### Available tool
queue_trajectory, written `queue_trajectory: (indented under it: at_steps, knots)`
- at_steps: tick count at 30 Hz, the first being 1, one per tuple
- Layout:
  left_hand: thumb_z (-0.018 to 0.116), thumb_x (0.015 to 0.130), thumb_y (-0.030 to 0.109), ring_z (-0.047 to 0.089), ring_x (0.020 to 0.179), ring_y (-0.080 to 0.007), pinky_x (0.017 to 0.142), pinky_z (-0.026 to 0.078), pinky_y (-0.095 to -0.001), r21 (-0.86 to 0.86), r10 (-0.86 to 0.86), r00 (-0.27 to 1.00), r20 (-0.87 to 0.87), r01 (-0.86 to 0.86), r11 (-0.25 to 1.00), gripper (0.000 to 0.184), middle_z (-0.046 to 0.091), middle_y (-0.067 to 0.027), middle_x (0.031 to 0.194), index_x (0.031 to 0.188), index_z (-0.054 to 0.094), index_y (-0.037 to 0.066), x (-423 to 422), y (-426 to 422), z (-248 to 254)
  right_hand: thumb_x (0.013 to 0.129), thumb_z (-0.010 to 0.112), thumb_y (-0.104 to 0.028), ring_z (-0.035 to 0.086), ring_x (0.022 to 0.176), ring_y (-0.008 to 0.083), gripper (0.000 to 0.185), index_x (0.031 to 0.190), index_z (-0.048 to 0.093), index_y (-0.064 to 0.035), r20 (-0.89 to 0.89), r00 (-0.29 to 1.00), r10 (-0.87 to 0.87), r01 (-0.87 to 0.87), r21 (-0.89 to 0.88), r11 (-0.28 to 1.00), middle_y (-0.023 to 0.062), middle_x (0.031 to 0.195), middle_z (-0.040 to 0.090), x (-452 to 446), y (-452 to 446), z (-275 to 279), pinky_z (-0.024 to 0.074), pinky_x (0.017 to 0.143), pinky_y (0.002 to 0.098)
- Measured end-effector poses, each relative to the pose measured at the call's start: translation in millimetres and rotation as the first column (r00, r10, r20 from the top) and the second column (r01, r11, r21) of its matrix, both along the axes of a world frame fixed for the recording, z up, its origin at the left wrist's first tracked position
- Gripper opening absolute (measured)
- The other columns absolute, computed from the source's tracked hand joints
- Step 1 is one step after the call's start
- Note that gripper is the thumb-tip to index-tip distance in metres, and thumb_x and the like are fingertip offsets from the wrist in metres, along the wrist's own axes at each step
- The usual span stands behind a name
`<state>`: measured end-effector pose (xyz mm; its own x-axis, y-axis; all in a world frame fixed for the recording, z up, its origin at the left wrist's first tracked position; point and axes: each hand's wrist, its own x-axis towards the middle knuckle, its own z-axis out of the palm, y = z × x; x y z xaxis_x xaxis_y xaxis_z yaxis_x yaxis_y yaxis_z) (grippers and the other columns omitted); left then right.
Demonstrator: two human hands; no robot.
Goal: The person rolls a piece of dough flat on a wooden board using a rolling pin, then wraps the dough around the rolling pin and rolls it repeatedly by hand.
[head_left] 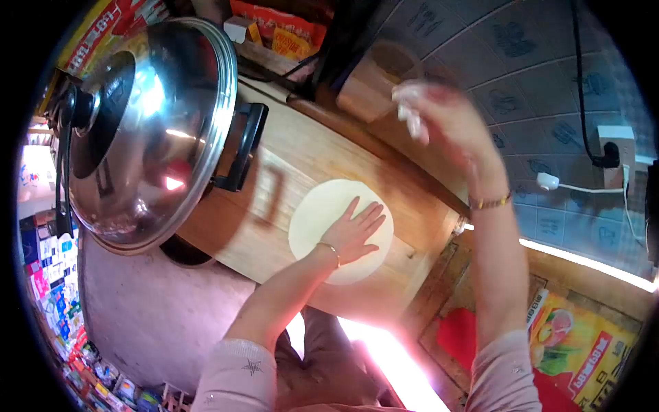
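Observation:
A thin round sheet of dough lies flat on a wooden board. My left hand rests palm down on it, fingers spread and holding nothing. Raised above the board's far right side is my right hand, smeared by motion. White powder, like flour, coats its fingertips, which seem bent; whether they pinch anything is unclear. Close behind that hand stands a light brown tub, blurred, its contents hard to make out.
A large pan with a shiny domed lid and black handles stands at the left. Along the tiled wall runs a wooden ledge. A socket with plugged cords hangs at right. A yellow printed bag lies lower right.

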<state>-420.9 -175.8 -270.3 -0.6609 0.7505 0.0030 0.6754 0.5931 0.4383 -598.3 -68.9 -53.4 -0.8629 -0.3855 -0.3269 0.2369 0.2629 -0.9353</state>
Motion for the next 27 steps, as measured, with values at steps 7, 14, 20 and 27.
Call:
queue_trajectory:
  at_steps: [7,14,20,27]
  knots:
    - [0.052,0.086,0.005,0.048,0.119,-0.0304,0.106,0.034,-0.042,0.344,0.654,0.652,0.382,-0.758,0.555,0.038,0.05,-0.018,0.127,0.123,0.051,-0.002,89.3,-99.9,5.8,0.086,0.062,-0.011,0.055,0.114,0.031,0.034,0.117,0.059,0.0017,-0.568,0.655,0.499,-0.183,0.522,0.833,0.0175,0.119,0.06,158.3,28.6,-179.8,0.0413,0.1,0.0446]
    - [0.062,0.085,0.004,0.052,0.11,-0.0194,0.095,0.042,-0.0292,0.082,0.385,0.02,0.923,-0.986,-0.145,0.051,0.055,-0.0129,0.12,0.131,0.044,-0.004,55.6,-81.3,-12.5,0.088,0.056,-0.037,0.026,0.14,0.0243,0.063,0.14,0.038,-0.0055,-0.22,0.569,0.793,-0.152,0.919,0.364,0.0103,0.147,0.036,234.1,-58.2,-207.7,0.0152,0.116,0.0466]
    - [0.063,0.085,0.005,0.057,0.087,-0.0113,0.082,0.047,-0.0244,0.025,0.402,0.033,0.915,-0.999,0.024,0.043,0.062,-0.006,0.099,0.124,0.048,-0.005,48.4,-87.8,-12.8,0.088,0.058,-0.029,0.028,0.138,0.0297,0.065,0.142,0.034,-0.003,-0.477,0.739,0.477,0.329,0.872,0.362,0.0156,0.144,0.037,141.5,78.5,-199.9,0.0172,0.114,0.0498]
    - [0.063,0.087,0.008,0.064,0.095,-0.0208,0.079,0.055,-0.0323,-0.175,-0.222,-0.166,0.961,-0.984,-0.023,0.027,0.064,-0.0142,0.105,0.106,0.056,-0.011,128.8,-38.3,5.3,0.087,0.058,-0.015,0.043,0.122,0.0336,0.049,0.133,0.044,-0.0019,-0.414,0.846,0.336,0.189,0.823,0.535,0.0173,0.129,0.05,116.9,114.8,-190.2,0.0318,0.106,0.0473]
